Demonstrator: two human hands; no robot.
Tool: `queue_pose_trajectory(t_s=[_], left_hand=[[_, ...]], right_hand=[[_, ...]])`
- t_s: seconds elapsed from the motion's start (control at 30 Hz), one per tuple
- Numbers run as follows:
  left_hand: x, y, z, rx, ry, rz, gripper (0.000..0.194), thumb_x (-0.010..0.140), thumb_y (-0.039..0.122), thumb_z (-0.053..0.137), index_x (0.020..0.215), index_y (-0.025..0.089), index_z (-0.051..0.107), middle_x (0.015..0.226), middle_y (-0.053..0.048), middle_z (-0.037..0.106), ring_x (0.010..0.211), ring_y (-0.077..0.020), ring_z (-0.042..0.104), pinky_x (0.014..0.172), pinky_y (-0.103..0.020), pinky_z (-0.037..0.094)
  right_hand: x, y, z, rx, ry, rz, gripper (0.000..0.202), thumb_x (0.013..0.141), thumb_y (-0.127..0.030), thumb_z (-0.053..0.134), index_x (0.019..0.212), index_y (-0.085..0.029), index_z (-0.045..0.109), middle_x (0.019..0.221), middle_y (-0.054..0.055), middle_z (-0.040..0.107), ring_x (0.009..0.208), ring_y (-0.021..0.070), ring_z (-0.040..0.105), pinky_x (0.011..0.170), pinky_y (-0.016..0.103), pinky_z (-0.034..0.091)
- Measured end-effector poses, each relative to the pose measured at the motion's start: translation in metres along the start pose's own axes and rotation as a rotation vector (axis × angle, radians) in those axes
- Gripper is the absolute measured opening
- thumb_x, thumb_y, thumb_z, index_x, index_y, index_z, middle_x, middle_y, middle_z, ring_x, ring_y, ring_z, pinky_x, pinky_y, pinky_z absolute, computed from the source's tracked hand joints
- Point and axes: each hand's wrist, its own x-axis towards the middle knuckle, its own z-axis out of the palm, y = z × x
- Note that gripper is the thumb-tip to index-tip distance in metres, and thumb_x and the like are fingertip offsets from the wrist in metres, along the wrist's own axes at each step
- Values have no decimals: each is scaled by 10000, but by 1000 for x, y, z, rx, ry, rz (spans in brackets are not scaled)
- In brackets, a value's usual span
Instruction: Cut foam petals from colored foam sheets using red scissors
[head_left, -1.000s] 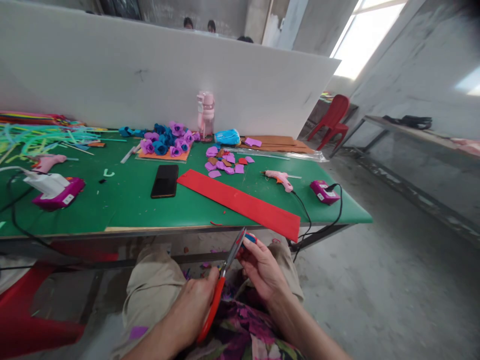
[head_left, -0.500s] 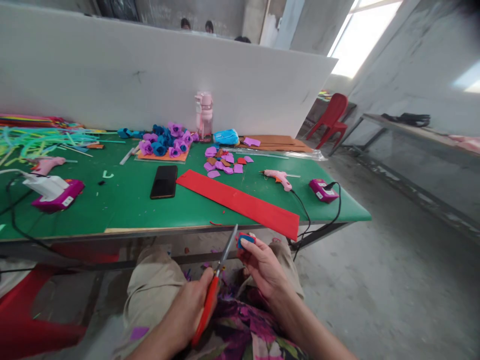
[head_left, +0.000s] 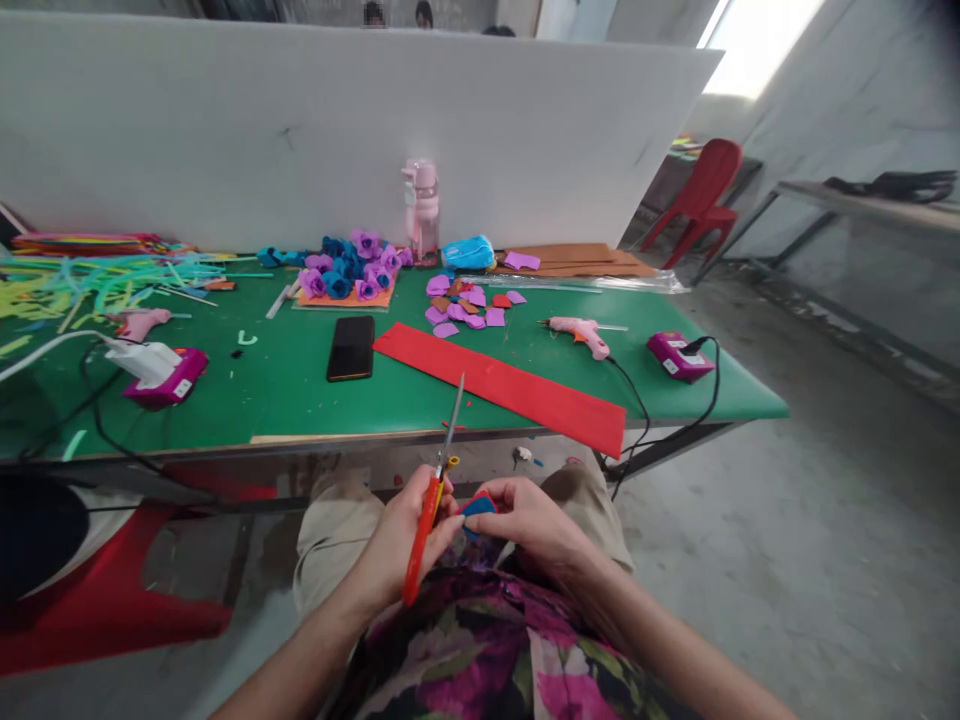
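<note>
My left hand (head_left: 396, 540) is wrapped round a pair of scissors (head_left: 424, 530) with orange-red handles, blades pointing up and away. Its thumb reaches across to a small blue and red petal piece (head_left: 478, 508). My right hand (head_left: 536, 522) pinches that piece from the other side, above my lap. Whether it is one piece or a stack I cannot tell. On the table edge ahead lies a long red paper strip (head_left: 502, 385). Beyond it is a loose pile of purple, brown and red petal pieces (head_left: 474, 320).
The green table (head_left: 292, 405) carries a black phone (head_left: 351, 348), a pink glue gun (head_left: 579, 330) with its cord, and a purple power socket (head_left: 679, 355). Purple and blue paper flowers (head_left: 352, 268), a pink bottle (head_left: 423, 215) and a tangle of coloured strips (head_left: 120, 285) stand behind.
My hands have come together, and my left thumb now meets the blue and red piece. The piece is lower, nearer my lap. The view has shifted slightly.
</note>
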Motion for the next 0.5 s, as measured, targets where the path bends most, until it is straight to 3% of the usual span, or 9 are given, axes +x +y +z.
queue_pose_trajectory(t_s=[0.13,0.3,0.5], left_hand=[[1,2,7,-40,17,-48,199,731,206,563,873,202,423,718,56,497,625,-88,509,615,-213,437],[2,-3,15,-140,156,-41,179,759,254,544,910,203,462,884,-8,575,791,-141,586,698,-253,478],[1,-14,11,-155,41,-1,176,792,251,522,950,187,479,965,-40,605,824,-165,606,733,-286,491]], right_hand=[[2,1,-2,-44,14,-1,131,601,-264,704,623,-161,625,508,-56,543,467,80,415,477,219,290],[4,0,-4,-10,42,-3,141,613,-285,695,652,-164,633,505,-54,538,467,84,425,480,218,299],[5,-1,-6,-136,59,-21,110,623,-262,654,606,-157,626,482,-62,488,471,77,369,469,219,263]])
